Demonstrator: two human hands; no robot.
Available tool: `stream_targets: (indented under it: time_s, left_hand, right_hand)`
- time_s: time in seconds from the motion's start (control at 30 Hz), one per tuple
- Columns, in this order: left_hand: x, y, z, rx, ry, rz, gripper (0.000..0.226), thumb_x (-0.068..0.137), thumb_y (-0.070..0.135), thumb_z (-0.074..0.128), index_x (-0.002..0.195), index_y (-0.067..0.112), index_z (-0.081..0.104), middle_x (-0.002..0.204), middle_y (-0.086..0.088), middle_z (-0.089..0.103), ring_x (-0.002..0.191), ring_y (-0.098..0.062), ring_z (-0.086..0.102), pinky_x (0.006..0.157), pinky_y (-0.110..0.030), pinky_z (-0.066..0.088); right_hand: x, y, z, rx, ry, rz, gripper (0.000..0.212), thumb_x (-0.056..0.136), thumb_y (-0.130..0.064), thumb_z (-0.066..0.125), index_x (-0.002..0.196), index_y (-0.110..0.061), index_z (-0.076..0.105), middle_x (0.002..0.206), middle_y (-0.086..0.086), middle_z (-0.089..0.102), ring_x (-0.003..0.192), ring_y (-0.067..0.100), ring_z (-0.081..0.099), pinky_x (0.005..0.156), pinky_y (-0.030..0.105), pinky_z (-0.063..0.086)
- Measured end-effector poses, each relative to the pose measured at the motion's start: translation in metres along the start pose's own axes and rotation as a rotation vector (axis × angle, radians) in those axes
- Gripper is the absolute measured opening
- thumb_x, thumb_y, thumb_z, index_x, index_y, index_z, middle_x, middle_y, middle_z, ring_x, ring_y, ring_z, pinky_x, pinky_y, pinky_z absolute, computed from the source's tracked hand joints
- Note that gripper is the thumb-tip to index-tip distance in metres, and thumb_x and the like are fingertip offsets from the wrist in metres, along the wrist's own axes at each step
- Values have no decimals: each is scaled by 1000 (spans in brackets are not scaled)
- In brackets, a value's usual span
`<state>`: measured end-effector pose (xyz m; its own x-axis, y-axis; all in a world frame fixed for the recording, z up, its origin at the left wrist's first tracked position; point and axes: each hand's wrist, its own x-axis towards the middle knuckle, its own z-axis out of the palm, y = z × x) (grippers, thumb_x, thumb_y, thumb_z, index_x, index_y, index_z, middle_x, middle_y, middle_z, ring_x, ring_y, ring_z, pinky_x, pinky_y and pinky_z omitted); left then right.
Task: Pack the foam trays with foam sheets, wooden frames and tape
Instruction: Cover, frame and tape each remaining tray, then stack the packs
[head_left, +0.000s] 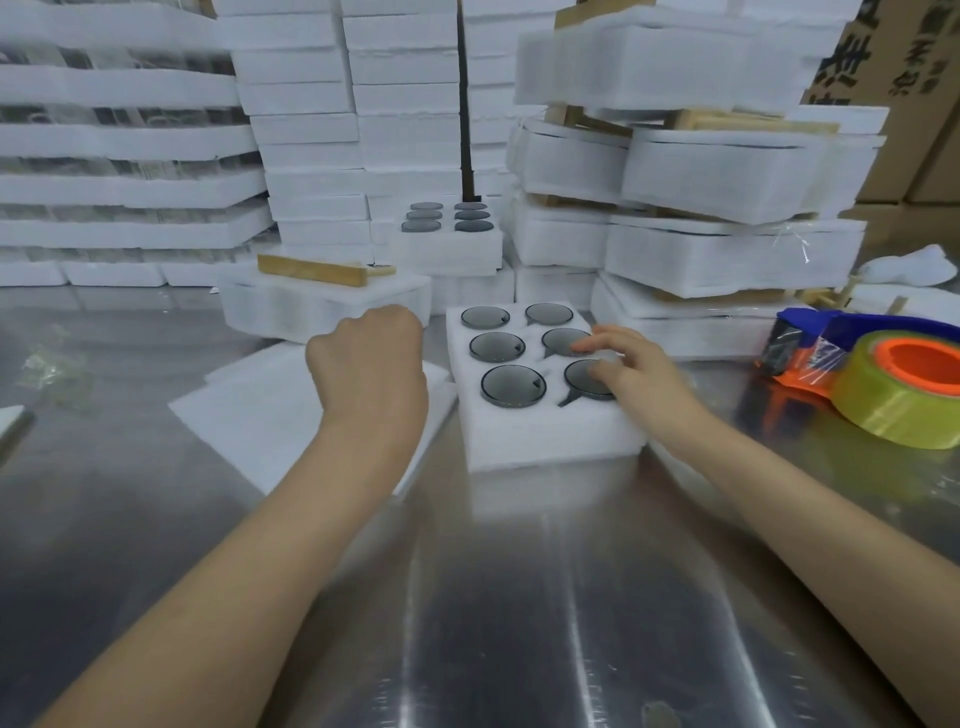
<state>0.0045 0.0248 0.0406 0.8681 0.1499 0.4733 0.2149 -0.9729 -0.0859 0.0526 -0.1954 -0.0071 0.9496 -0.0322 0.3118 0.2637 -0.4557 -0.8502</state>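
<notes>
A white foam tray with several round dark glass pieces in its holes sits on the metal table. My right hand rests on the tray's right side, fingers spread over the two right-hand pieces. My left hand hovers as a fist just left of the tray, above a pile of thin foam sheets; I cannot tell whether it holds a sheet. A wooden frame lies on a foam block behind. A tape dispenser with yellow tape stands at the right.
Tall stacks of white foam trays fill the back. Wrapped foam packs with wooden frames pile up at the back right. Another filled tray sits behind. Cardboard boxes stand far right. The steel table stretches toward me.
</notes>
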Motion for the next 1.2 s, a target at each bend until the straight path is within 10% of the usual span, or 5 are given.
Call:
stream_targets:
  time_s: [0.3, 0.47, 0.73, 0.97, 1.2]
  left_hand:
    - [-20, 17, -20, -40, 128, 72, 39, 90, 13, 55, 64, 17, 28, 56, 1, 23, 48, -18, 19, 48, -26, 6]
    - [-52, 40, -40, -151, 198, 193, 62, 90, 37, 57, 146, 21, 35, 72, 1, 59, 67, -23, 59, 44, -25, 15]
    - [22, -25, -19, -632, -10, -153, 55, 95, 50, 40, 80, 2, 60, 91, -19, 69, 85, -35, 62, 71, -34, 46]
    - [69, -27, 64, -727, -467, -278, 133, 71, 81, 52, 148, -3, -16, 157, -23, -17, 147, -39, -6, 119, -48, 8]
    - [132, -106, 98, -903, -390, -89, 98, 81, 18, 76, 152, 4, 10, 158, -8, 20, 142, -22, 26, 114, -35, 27]
  right_hand:
    - [-15, -21, 2, -629, 309, -663, 38, 81, -2, 65, 118, -14, 64, 116, 2, 65, 104, 26, 59, 86, 33, 38]
    - [-30, -32, 21, -459, -1, -690, 57, 78, -9, 62, 135, -6, 51, 121, 9, 63, 93, 6, 50, 79, 19, 32]
    - [-29, -29, 13, -206, -131, -879, 19, 80, 0, 69, 99, 2, 71, 104, 11, 68, 100, 25, 62, 91, 43, 45]
    - [-30, -25, 13, -279, -185, -821, 29, 77, -7, 76, 105, -3, 70, 111, 9, 67, 105, 35, 60, 87, 50, 48]
    - [-30, -24, 15, -291, -185, -803, 36, 73, -8, 68, 109, -9, 71, 114, 2, 66, 107, 29, 59, 81, 52, 49]
